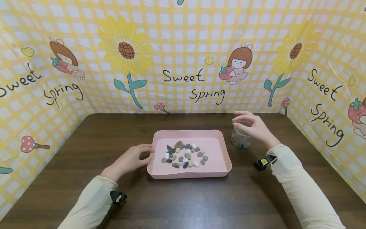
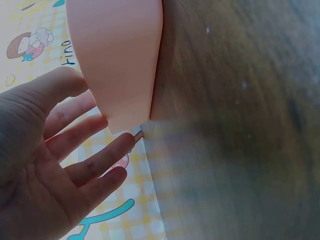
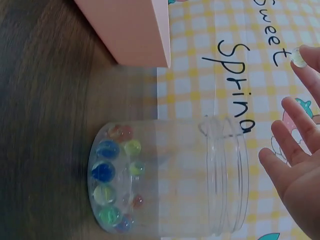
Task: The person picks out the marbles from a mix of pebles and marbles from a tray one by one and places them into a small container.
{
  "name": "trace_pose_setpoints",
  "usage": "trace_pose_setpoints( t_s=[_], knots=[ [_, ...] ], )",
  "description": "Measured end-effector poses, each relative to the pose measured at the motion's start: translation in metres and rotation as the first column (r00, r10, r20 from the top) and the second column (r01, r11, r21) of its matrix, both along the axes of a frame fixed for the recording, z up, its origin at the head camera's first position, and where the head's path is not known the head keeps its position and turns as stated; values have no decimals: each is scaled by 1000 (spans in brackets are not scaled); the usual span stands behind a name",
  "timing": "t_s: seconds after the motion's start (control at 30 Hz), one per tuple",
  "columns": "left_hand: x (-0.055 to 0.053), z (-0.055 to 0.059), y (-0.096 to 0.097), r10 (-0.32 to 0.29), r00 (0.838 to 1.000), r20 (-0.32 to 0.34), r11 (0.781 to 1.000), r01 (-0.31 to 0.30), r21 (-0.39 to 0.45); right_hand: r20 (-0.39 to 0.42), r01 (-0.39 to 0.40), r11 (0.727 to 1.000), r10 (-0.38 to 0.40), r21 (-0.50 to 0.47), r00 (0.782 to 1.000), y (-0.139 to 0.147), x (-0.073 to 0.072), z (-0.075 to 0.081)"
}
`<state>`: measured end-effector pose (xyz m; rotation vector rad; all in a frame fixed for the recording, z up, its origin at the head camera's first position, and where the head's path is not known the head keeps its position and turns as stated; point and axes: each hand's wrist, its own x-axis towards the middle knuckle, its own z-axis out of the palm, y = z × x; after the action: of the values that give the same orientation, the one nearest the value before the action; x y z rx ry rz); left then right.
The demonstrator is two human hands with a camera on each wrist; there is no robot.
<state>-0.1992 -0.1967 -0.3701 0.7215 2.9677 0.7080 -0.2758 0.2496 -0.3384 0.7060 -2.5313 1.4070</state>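
Note:
My right hand (image 1: 251, 127) pinches a clear glass marble (image 3: 298, 57) between thumb and index finger, over the mouth of a transparent jar (image 3: 175, 185). Its other fingers are spread. Several coloured marbles (image 3: 103, 171), blue, green, yellowish and reddish, lie at the jar's bottom. To the left of the jar is a pink rectangular tray (image 1: 215, 159) holding several grey, white, black and tan pebbles (image 1: 187, 156). At the tray's left end, my left hand (image 1: 131, 160) rests its relaxed fingertips against the wall and rim; two lower fingers (image 2: 107, 160) stay off it.
All of this stands on a dark brown wooden table (image 1: 186, 200). A yellow checked cloth (image 1: 177, 41) with flowers and lettering hangs behind and along both sides. Each wrist wears a small black camera (image 1: 264, 163).

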Motion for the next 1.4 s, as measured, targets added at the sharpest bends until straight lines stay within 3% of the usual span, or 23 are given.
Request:
trace_pose_setpoints(
  t_s=[0.77, 1.1, 1.4],
  knots=[
    [-1, 1, 0, 4, 1000, 6, 1000, -4, -4, -83, 140, 985, -149, -105, 985, 26, 1, -12],
    [-1, 0, -1, 1, 1000, 5, 1000, -1, -3, -53, 229, 971, -233, -74, 971, 39, 0, -20],
    [-1, -1, 0, 4, 1000, 5, 1000, -4, -2, -19, 322, 946, -322, 22, 947, 43, 0, -26]
  ],
)
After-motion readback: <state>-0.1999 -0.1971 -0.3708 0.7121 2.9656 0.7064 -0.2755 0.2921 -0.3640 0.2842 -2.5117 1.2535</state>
